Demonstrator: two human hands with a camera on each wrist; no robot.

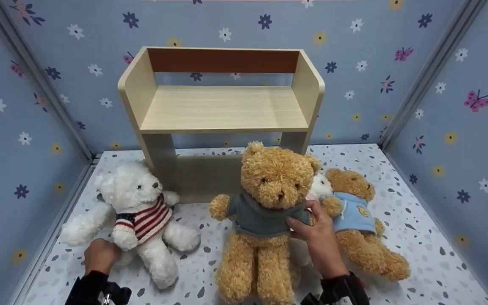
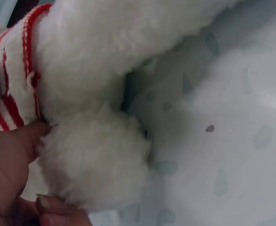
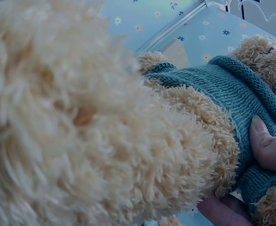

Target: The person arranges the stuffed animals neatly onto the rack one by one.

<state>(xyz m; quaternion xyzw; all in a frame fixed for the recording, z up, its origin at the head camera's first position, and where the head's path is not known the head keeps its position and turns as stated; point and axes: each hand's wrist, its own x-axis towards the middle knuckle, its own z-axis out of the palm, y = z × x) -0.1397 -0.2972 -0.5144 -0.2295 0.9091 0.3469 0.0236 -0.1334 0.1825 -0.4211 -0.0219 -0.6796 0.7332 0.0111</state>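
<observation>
A white teddy bear (image 1: 131, 199) in a red-and-white striped sweater sits at the left, leaning back slightly. My left hand (image 1: 102, 254) is low at its side; in the left wrist view, the thumb and curled fingers pinch a rounded white furry part (image 2: 95, 160) below the sweater hem. Near the middle, a golden-brown teddy bear (image 1: 275, 178) in a grey-green knitted sweater is upright, facing me. My right hand (image 1: 320, 241) grips it by the side, thumb across the sweater (image 3: 217, 89). Its furry leg fills much of the right wrist view.
Behind the bears stands a pale wooden two-tier shelf (image 1: 227, 108). To the right, a brown teddy bear (image 1: 354, 212) in a light-blue hoodie leans back. Beside it, a white plush toy (image 1: 321, 186) is mostly hidden. Flowered blue walls (image 1: 244, 21) enclose the speckled tabletop (image 1: 184, 279).
</observation>
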